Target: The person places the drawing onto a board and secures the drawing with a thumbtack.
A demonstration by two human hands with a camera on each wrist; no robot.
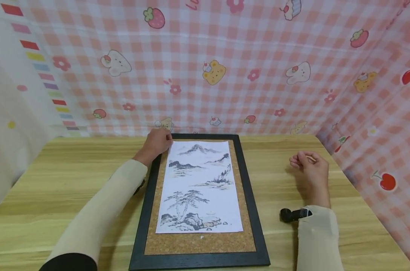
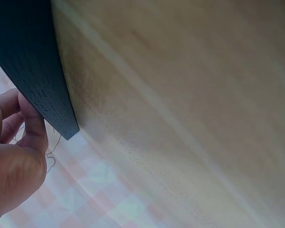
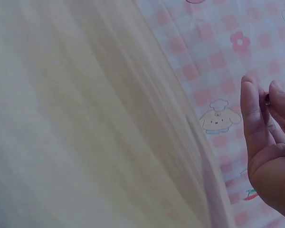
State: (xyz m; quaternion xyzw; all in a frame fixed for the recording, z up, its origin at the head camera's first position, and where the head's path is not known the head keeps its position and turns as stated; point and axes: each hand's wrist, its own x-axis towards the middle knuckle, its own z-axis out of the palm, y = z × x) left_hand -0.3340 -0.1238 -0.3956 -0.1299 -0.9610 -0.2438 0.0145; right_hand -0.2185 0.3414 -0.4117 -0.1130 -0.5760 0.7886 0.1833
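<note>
A sheet of paper (image 1: 199,195) with an ink landscape lies on a cork board (image 1: 201,246) framed in black (image 1: 199,260). At its upper left corner is my left hand (image 1: 157,141), fingers bent and pinching the paper there; in the left wrist view the fingertips of this hand (image 2: 21,147) are hidden behind the black frame (image 2: 38,71). My right hand (image 1: 311,169) is held over the table, right of the board. The right wrist view shows this hand (image 3: 270,147) pinching a small dark object (image 3: 267,99) between thumb and fingers.
The wooden table (image 1: 76,169) extends on both sides of the board. A pink checked cloth (image 1: 191,49) hangs behind and at the right. Black straps show at both wrists, the right one with a dark rounded part (image 1: 286,215).
</note>
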